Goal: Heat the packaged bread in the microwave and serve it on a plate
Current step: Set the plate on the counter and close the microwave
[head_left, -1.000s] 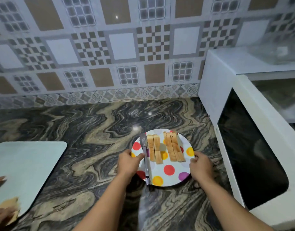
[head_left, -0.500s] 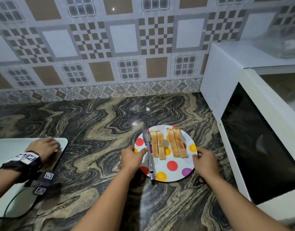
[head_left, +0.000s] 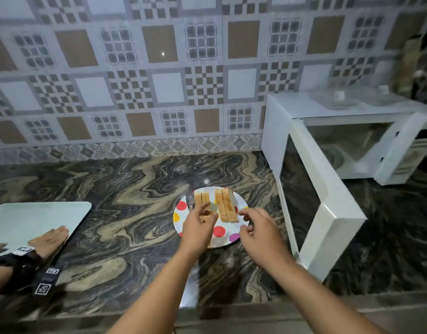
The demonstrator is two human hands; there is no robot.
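A white plate (head_left: 181,216) with coloured dots rests on the marbled counter. On it stand two groups of toasted bread slices (head_left: 225,205) on edge, and metal tongs (head_left: 190,202) lie along its left side, mostly hidden. My left hand (head_left: 198,225) hovers over the plate's left half with fingers spread and nothing in it. My right hand (head_left: 260,231) hovers over the plate's right edge, fingers apart and empty. To the right, the white microwave (head_left: 347,131) stands with its door (head_left: 311,201) swung open toward me.
Another person's hand (head_left: 48,238) with a black wrist strap rests on a pale cutting board (head_left: 34,219) at the left. Patterned tiles cover the wall behind. The open microwave door juts out right of the plate. The counter's front edge runs along the bottom.
Both my hands have let go of the plate's rim and lifted above it with fingers spread. The view has pulled back, showing the microwave cavity. The other person's hand stays on the cutting board.
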